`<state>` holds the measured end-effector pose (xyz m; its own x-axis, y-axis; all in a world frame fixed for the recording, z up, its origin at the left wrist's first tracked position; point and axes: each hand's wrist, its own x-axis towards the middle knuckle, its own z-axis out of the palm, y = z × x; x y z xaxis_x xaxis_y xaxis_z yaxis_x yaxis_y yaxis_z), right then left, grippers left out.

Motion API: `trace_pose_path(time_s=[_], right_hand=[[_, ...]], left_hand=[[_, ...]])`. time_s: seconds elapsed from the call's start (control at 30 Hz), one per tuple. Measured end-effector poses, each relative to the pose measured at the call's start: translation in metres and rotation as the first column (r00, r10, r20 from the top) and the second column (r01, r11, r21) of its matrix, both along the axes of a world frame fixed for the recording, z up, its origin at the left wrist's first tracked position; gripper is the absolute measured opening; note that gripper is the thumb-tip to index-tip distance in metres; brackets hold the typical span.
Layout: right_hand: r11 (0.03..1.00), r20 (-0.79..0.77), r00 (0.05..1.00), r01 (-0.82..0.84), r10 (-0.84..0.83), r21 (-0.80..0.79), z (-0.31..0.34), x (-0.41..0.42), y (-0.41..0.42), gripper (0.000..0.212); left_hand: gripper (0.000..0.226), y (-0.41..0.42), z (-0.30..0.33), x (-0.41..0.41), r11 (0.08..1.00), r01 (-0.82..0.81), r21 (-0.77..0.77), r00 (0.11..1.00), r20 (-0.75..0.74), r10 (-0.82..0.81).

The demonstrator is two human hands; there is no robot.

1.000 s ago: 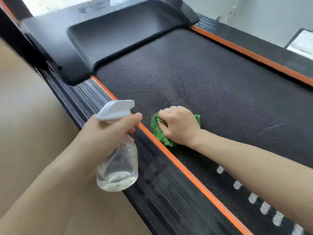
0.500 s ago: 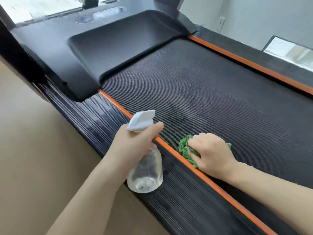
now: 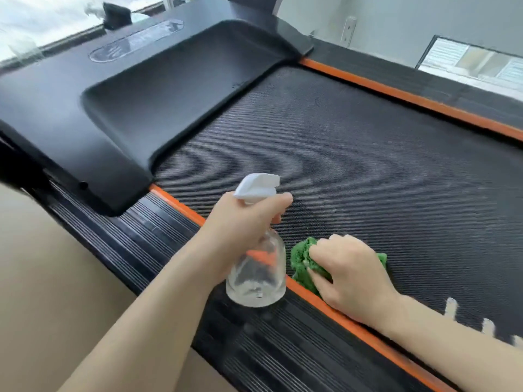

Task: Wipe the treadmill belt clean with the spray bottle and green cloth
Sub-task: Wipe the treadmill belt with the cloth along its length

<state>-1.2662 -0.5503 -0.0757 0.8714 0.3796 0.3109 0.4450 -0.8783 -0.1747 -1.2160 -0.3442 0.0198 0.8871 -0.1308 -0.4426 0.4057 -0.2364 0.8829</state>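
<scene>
Ribbed side rail (image 3: 147, 236): black, grooved, lying along the left edge of the treadmill beside an orange trim strip (image 3: 181, 206).

Left hand (image 3: 240, 222): wrapped round the neck of the spray bottle (image 3: 256, 274), forefinger stretched forward under the white trigger head (image 3: 257, 185).

Spray bottle: clear and round-bodied, held upright above the rail and trim, nozzle aimed over the belt. Only a shallow pool of liquid showed at the bottom, so it was probably light. The smooth wall would likely turn slippery if wet; the narrow neck under the trigger looked the surest place to hold.

Green cloth (image 3: 304, 260): soft, nubbly, bunched up, lying on the belt just inside the left-hand trim and near the bottle. It would crush and fold readily, and was best held as a wad from above.

Right hand (image 3: 348, 271): fingers curled over the cloth, gripping it and pressing it down.

Treadmill belt (image 3: 368, 165): dark, finely textured, likely grippy enough to drag on the cloth. A faint darker streak ran ahead of the cloth; whether damp could not be told.
</scene>
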Motion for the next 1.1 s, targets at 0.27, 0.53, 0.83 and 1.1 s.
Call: trace_pose_path(time_s=[0.27, 0.53, 0.83, 1.1], right_hand=[[1.0, 0.002, 1.0, 0.012, -0.012, -0.001, -0.005, -0.004, -0.005, 0.025], [0.993, 0.027, 0.993, -0.116, 0.117, -0.019, -0.003, 0.053, -0.007, 0.022], [0.975, -0.02, 0.975, 0.22, -0.221, -0.006, -0.001, 0.222, 0.061, 0.017], [0.977, -0.008, 0.977, -0.215, 0.215, -0.015, 0.0, 0.076, 0.031, 0.025]], left_hand=[[0.044, -0.028, -0.015, 0.033, 0.986, 0.112, 0.121, 0.988, -0.116, -0.098], [0.043, -0.015, -0.002, 0.041, 0.989, 0.055, 0.138, 0.985, -0.17, -0.032], [0.027, 0.024, 0.011, 0.055, 0.994, -0.074, 0.081, 0.991, -0.103, 0.082], [0.024, 0.063, -0.006, 0.033, 0.994, -0.101, -0.05, 0.994, -0.046, 0.098]])
